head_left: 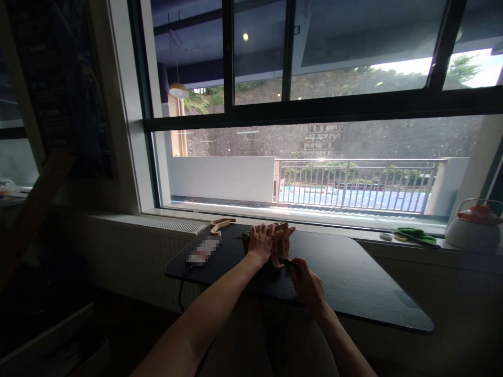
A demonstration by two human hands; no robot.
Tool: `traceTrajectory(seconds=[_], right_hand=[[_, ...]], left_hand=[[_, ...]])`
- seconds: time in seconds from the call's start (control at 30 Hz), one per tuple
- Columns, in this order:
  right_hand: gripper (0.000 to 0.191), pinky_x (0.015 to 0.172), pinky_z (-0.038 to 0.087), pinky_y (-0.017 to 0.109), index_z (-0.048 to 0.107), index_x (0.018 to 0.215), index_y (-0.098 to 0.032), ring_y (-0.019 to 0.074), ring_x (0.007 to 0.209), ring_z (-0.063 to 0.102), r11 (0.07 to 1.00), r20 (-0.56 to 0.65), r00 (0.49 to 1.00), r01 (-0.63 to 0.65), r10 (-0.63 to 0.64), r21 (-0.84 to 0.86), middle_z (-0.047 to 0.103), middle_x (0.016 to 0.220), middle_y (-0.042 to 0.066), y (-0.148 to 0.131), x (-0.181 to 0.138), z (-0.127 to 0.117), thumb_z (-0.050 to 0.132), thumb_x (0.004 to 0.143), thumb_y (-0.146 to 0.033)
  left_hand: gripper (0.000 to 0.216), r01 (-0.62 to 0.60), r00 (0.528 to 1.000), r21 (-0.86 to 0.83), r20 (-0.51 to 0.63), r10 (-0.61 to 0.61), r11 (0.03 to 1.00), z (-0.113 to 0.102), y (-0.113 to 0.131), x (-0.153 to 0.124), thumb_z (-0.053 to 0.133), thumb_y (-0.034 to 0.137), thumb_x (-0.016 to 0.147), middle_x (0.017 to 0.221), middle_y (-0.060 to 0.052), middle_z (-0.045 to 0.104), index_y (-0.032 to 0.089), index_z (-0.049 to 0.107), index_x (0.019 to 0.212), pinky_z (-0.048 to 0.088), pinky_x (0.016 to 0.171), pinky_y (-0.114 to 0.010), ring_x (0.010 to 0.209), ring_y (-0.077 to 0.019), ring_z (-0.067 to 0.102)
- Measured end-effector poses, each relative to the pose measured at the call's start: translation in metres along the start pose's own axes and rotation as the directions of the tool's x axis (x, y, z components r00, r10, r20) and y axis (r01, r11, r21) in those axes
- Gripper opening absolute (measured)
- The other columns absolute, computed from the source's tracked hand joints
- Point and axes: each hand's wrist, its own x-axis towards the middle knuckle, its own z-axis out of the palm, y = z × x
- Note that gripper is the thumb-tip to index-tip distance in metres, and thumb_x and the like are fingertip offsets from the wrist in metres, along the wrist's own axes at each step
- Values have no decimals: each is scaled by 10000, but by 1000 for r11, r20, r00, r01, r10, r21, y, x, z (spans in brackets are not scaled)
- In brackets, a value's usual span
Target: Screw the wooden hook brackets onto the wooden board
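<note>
Toward the back of the dark table point(334, 262) stands a small brown wooden assembly, boxy at the left. Curved, lighter wooden pieces point(280, 251) with small holes form its right side. My left hand point(261, 243) lies over the box part with its fingers bent across the top, gripping it. Closed around a slim dark-handled tool point(288, 262), my right hand point(307, 280) is at the assembly's lower right. The tool points left at a curved piece; its tip is too small and dark to make out.
A separate curved wooden piece point(220, 225) lies at the table's back left. Near it is a blurred-out flat object point(203, 251) with a cable hanging over the edge. On the windowsill are a green cloth point(418, 236), tape-like rings point(386, 236) and a white kettle-like jug point(473, 228).
</note>
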Motion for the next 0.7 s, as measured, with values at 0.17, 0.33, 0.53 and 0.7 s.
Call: traceTrajectory(seconds=[0.17, 0.33, 0.53, 0.7], right_hand=[[263, 553, 374, 270, 459, 1054, -226, 205, 680, 650, 1000, 6, 1000, -24, 24, -4, 685, 782, 21, -1, 1, -1, 306, 908, -383], [248, 603, 394, 270, 442, 1084, -232, 199, 770, 647, 1000, -12, 999, -30, 30, -4, 673, 950, 33, -3, 1, -1, 366, 882, -354], [272, 565, 382, 283, 485, 1024, -228, 224, 708, 652, 998, 1, 998, -57, 57, -22, 684, 798, 24, 0, 2, 1, 340, 895, -419], [274, 568, 382, 272, 475, 1066, -229, 205, 705, 649, 999, -1, 999, -43, 43, -19, 685, 827, 30, -3, 1, -1, 350, 888, -397]], left_hand=[[854, 2, 1000, -4, 1, -2, 1000, -1, 0, 0, 638, 312, 683, 1336, -153, 352, 187, 182, 1395, 235, 984, -469, 1143, -315, 357], [837, 6, 1000, -1, -6, -6, 1000, -2, 0, -1, 630, 309, 693, 1339, -138, 370, 209, 187, 1396, 237, 984, -462, 1143, -303, 369], [842, 10, 1000, -8, -12, -10, 1000, -4, 0, -1, 643, 317, 682, 1335, -134, 386, 202, 209, 1395, 244, 979, -462, 1138, -306, 378], [826, 2, 1000, -16, -14, -3, 1000, -5, 0, -2, 645, 313, 687, 1333, -154, 388, 195, 231, 1391, 247, 982, -459, 1127, -313, 377]])
